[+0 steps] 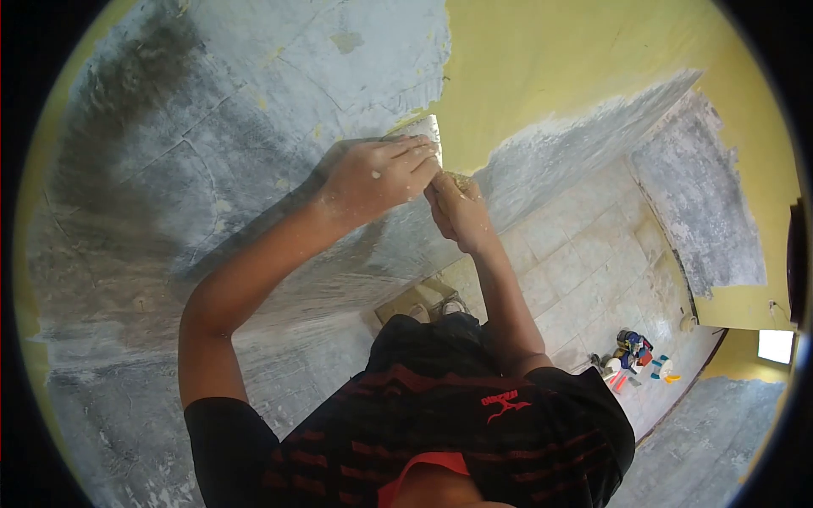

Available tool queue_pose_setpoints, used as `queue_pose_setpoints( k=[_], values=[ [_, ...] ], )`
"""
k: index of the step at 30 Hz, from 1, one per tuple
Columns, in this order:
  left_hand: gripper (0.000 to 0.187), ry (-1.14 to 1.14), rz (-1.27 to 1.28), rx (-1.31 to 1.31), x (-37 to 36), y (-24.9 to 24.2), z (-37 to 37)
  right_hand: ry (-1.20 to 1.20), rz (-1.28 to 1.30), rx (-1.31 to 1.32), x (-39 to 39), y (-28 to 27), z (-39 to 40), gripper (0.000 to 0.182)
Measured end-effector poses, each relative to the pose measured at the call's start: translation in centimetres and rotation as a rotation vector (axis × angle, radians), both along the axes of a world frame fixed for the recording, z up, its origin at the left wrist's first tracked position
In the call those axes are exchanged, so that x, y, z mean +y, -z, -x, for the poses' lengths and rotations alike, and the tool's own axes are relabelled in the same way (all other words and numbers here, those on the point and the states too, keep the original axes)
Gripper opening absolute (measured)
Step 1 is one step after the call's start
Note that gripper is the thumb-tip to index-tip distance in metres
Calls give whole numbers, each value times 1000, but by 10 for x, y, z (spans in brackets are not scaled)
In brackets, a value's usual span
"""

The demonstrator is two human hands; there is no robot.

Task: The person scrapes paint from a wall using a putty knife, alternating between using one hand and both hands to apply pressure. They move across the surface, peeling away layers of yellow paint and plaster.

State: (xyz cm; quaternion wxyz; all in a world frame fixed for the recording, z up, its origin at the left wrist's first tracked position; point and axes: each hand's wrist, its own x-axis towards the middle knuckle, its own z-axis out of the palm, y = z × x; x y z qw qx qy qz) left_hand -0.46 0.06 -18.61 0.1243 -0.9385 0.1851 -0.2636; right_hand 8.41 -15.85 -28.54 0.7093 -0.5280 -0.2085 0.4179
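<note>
A scraper [435, 131] with a wide pale blade lies against the wall, where the bare grey patch meets the yellow paint [508, 68]. My right hand [461, 210] is closed around its handle end, which is mostly hidden by the fingers. My left hand [381, 173] rests over the blade from the left, fingers bent together and pressing on it. Whitish dust and specks cover both hands. Around the blade, the grey wall surface [254, 127] shows cracks and leftover flecks of yellow.
My shoes stand on a brown box-like support [406, 303] close to the wall. Tiled floor [576, 254] stretches to the right, with a cluster of tools and containers [631, 349] on it. Another scraped grey patch [703, 195] marks the far wall.
</note>
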Motion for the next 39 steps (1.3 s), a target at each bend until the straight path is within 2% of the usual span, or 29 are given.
queue_pose_setpoints(
  k=[8,11,12,16,18,21,24,28,31,33,36,39],
  values=[
    [16,15,-81,-52,1,4,-3,23,-35,-59,3,4,-1,52],
    [15,30,-83,-1,3,-7,-6,45,-80,-48,11,0,2,53],
    [15,17,-91,-63,5,-11,-10,87,-128,-56,14,0,4,53],
    [17,-13,-125,-97,-2,-35,-18,13,-190,33,15,-32,-11,53],
    [19,17,-87,-120,-3,-24,-8,51,-102,-25,10,-22,-5,52],
    [21,-8,-52,9,-6,6,7,26,12,-29,2,3,12,53],
    [22,-45,49,-5,-7,28,15,29,32,-119,-3,14,13,51],
    [22,-36,135,-15,-3,29,16,85,-48,-100,-4,9,11,48],
    [21,-17,28,-62,-6,25,17,48,-123,-80,-5,17,4,46],
    [11,1,15,-65,-6,16,17,-27,-130,-50,-7,11,1,45],
    [18,-26,-13,-17,-7,9,16,7,-51,-81,-9,-2,6,44],
    [17,-22,-21,1,-7,8,15,17,-79,-117,-8,3,4,45]
  ],
)
